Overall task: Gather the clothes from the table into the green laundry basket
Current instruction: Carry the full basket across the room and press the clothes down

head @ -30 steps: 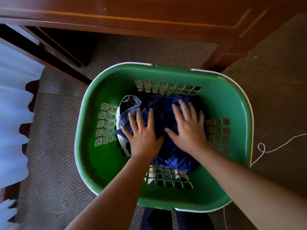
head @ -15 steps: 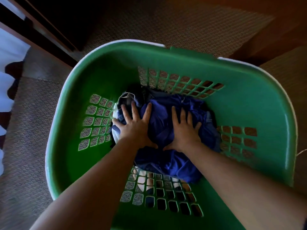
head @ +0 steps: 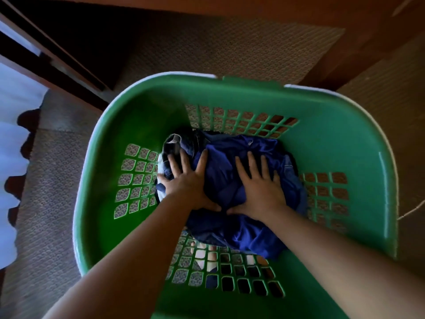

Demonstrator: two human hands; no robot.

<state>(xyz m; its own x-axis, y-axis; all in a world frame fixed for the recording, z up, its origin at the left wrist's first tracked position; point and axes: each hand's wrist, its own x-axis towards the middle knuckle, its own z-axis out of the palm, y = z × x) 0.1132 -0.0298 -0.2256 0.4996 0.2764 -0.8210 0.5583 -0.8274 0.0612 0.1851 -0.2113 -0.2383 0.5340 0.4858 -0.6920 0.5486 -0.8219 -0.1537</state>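
Item: blue clothes [head: 239, 187], bundled at the bottom of the green laundry basket [head: 142, 120], where we press our left hand [head: 186, 180] and right hand [head: 259, 187] flat, fingers spread, gripping nothing; table unseen, so any remainder is unknown to us.

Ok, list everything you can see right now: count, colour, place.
laundry basket: one, green with a pale rim, on the floor, centre of view
clothes: a bundle, count unclear, mostly deep blue with a denim piece at its left, on the basket bottom
carpet: one, brown and woven, under and around the basket
wooden furniture: reddish brown, along the top edge
white fabric: one piece, scalloped edge, far left
cord: one, white, on the carpet at the right
left hand: flat on the clothes, fingers spread
right hand: flat on the clothes, fingers spread
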